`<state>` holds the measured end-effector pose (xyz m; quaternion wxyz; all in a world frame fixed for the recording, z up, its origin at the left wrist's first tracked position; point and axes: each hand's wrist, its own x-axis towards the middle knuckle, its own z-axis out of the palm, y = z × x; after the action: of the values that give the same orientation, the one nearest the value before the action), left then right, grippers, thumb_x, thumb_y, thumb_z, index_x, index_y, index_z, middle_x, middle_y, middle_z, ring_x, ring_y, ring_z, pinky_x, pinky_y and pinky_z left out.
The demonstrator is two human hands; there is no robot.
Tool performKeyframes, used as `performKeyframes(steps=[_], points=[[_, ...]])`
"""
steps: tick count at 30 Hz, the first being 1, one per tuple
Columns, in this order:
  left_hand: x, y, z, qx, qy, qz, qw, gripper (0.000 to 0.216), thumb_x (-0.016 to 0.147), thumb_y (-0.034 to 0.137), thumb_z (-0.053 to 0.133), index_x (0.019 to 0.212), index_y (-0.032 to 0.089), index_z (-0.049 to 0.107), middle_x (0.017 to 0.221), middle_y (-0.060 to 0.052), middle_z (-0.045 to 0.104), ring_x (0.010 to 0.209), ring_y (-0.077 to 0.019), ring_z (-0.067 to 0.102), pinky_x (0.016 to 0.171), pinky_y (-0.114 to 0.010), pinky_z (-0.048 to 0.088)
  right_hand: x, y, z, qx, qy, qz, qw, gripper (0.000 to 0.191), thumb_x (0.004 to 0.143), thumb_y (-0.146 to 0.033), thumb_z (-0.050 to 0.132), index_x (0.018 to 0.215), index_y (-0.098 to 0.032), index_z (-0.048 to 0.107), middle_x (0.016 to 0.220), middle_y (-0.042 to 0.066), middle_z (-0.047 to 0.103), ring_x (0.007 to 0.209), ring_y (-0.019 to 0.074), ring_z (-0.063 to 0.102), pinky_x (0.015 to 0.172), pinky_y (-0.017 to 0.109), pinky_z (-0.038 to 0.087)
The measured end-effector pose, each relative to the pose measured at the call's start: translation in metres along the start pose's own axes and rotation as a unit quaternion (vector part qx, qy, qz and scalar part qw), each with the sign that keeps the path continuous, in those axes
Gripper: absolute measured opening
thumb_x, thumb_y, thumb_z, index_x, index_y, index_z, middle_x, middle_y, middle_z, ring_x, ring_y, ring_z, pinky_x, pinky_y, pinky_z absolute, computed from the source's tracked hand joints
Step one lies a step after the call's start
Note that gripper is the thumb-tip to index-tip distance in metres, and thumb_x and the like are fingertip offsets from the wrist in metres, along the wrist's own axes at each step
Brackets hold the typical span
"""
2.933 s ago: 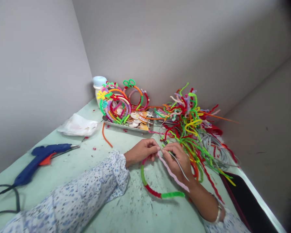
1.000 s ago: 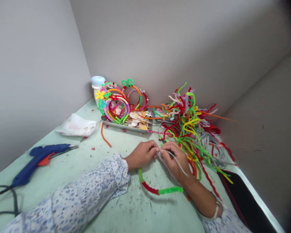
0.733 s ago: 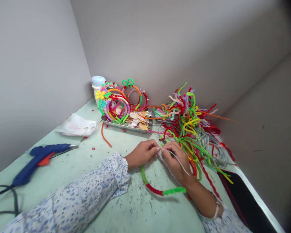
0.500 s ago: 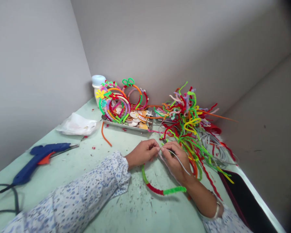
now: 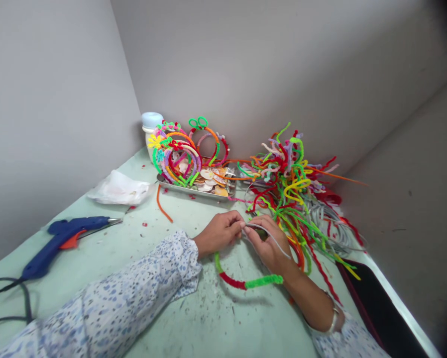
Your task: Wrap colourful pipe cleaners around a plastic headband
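Observation:
A curved headband (image 5: 232, 282), wrapped in green and red pipe cleaner, arches below my hands above the table. My left hand (image 5: 219, 232) is closed in a pinch on it, the wrapped part emerging beneath the palm. From the fingertips a bare grey strip (image 5: 270, 234) curves over my right hand (image 5: 270, 246); it looks like the headband's unwrapped end. My right thumb and fingers pinch beside the left fingertips, where the strip begins. A thin pale strand seems to run under the right fingers, but its kind is unclear. The fingers hide the exact contact.
A blue glue gun (image 5: 55, 248) lies at left near a white plastic bag (image 5: 119, 189). Behind, a metal tray (image 5: 208, 194) holds finished headbands (image 5: 178, 154) and paper cutouts, beside a lidded bottle (image 5: 152, 130). Loose pipe cleaners (image 5: 298, 189) heap at right, near a dark phone-like slab (image 5: 380, 308).
The headband's wrapped end has swung slightly up and left. My right fingers have shifted a little along the grey strip, and both hands remain close together.

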<state>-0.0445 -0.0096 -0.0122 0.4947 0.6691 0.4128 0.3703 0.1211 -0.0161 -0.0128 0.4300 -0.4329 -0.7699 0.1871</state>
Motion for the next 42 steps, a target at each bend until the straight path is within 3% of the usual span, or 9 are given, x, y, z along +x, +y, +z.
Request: performKeyframes(steps=[13,19,23,42], points=[[0.002,0.004,0.000,-0.083,-0.034,-0.015,0.996,0.024,0.081,0.038,0.050,0.081,0.014,0.052,0.062,0.002,0.053,0.044,-0.0053,0.044,0.042,-0.017,0.033,-0.003,-0.005,-0.002,0.019,0.029,0.018,0.999,0.008,0.083,-0.023,0.053,0.078,-0.020,0.059,0.082,0.003,0.058,0.079,0.0167,0.055,0.073,0.030,0.043],[0.004,0.005,-0.002,-0.104,-0.025,-0.010,0.994,0.027,0.080,0.039,0.053,0.090,0.013,0.053,0.065,0.001,0.054,0.043,-0.0047,0.045,0.040,-0.016,0.033,-0.001,-0.007,-0.005,-0.022,0.072,0.043,0.996,0.010,0.083,-0.025,0.052,0.078,-0.020,0.058,0.081,0.001,0.057,0.079,0.0162,0.054,0.073,0.029,0.042],[0.006,0.001,-0.002,-0.123,-0.018,-0.017,0.992,0.026,0.078,0.038,0.056,0.085,0.013,0.053,0.061,0.002,0.054,0.042,-0.0047,0.045,0.041,-0.016,0.034,-0.001,-0.008,-0.006,-0.035,0.091,0.066,0.993,0.011,0.084,-0.026,0.051,0.079,-0.021,0.059,0.081,0.001,0.057,0.080,0.0161,0.054,0.071,0.028,0.042],[0.005,0.006,-0.002,-0.140,0.007,-0.066,0.988,0.022,0.075,0.035,0.057,0.076,0.014,0.052,0.052,0.004,0.052,0.036,-0.0050,0.042,0.036,-0.016,0.032,0.000,0.002,-0.001,-0.012,0.055,0.016,0.998,0.009,0.082,-0.027,0.056,0.077,-0.020,0.060,0.079,0.003,0.059,0.077,0.0172,0.056,0.071,0.030,0.045]])
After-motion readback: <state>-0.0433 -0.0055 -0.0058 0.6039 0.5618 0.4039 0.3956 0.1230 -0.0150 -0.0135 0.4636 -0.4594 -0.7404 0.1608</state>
